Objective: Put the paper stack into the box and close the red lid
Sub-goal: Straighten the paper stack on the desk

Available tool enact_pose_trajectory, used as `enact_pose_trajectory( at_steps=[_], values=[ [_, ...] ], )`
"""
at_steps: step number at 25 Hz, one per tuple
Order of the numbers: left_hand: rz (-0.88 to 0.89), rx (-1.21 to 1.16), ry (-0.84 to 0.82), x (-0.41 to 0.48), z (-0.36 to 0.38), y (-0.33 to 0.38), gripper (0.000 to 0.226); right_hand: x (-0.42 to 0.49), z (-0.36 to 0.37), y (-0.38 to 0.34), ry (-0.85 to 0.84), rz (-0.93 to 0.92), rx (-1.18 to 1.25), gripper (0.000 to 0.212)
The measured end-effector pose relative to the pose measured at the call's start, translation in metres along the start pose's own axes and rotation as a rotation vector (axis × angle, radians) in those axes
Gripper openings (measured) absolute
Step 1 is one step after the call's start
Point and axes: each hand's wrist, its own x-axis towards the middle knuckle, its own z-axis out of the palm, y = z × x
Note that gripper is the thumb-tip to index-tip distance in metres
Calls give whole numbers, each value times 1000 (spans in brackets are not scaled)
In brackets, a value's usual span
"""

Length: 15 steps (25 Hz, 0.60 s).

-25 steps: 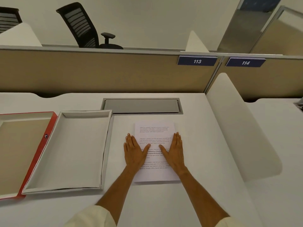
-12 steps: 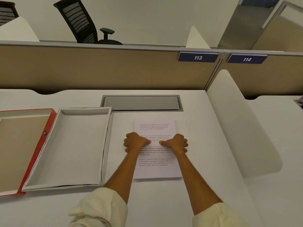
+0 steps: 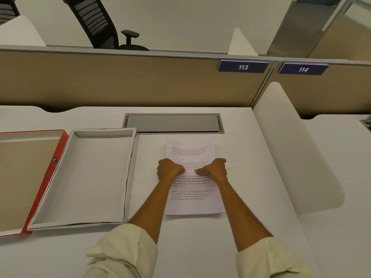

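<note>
A white paper stack (image 3: 190, 203) with printed text lies flat on the white desk, right of the box. My left hand (image 3: 169, 170) is curled around its left edge and my right hand (image 3: 215, 169) around its right edge, both thumbs pressed on the top sheet. The fingers under the edges are hidden. The open white box (image 3: 80, 177) sits empty to the left of the paper. Its red lid (image 3: 47, 179) lies folded open further left, brown inside face up.
A grey cable flap (image 3: 172, 123) is set into the desk just behind the paper. A beige partition (image 3: 120, 81) bounds the desk at the back, and a white curved divider (image 3: 291, 147) bounds it on the right. A black chair (image 3: 96, 23) stands beyond the partition.
Both hands lay flat and open on the paper a second ago. They have slid forward and curled around its side edges, thumbs on top. The paper still lies on the desk.
</note>
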Motion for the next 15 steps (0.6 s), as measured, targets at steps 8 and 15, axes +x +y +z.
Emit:
enact_pose_trajectory(
  at_steps=[8,15],
  values=[
    [77,-90,-37,-3,-7,-16,55,6,9,13,-12,-81,46,82],
    [95,-242,-33,-7,-7,-22,61,-10,10,4,30,8,92,85]
  ],
)
